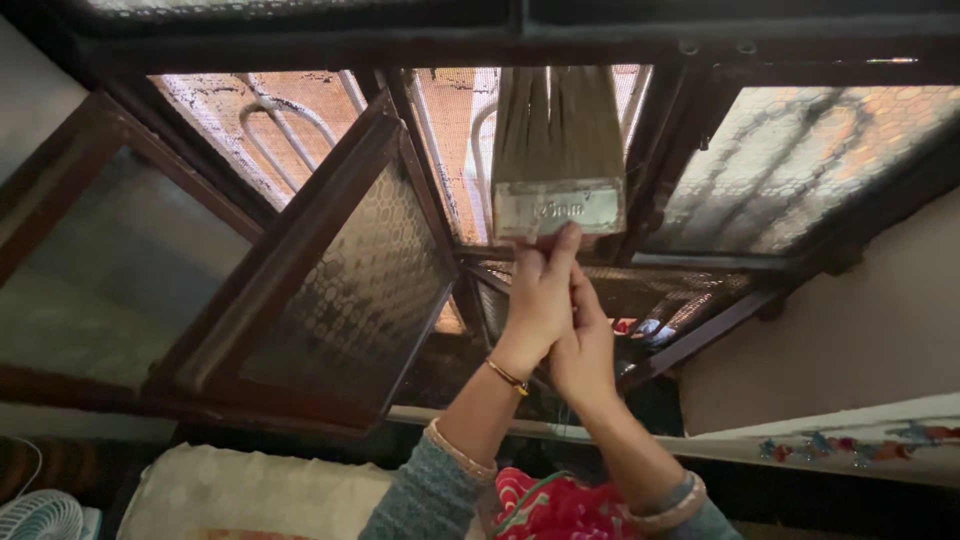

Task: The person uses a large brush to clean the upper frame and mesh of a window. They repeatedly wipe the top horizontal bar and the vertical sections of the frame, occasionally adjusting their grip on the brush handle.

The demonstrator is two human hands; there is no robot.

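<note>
Both hands, the left hand (535, 300) and right hand (585, 350), clasp together around the wide paintbrush (558, 150) handle, bristles raised against the window mesh (450, 150).

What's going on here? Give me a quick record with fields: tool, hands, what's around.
tool: wide flat paintbrush, bristles pointing up against the window mesh
left hand: wrapped round the brush handle, thumb near the metal band
right hand: clasped beside the left, on the handle lower down
window: dark wooden frame, patterned glass shutter swung open
below: cushion, small fan at the lower left
wrists: bangles on both
</note>
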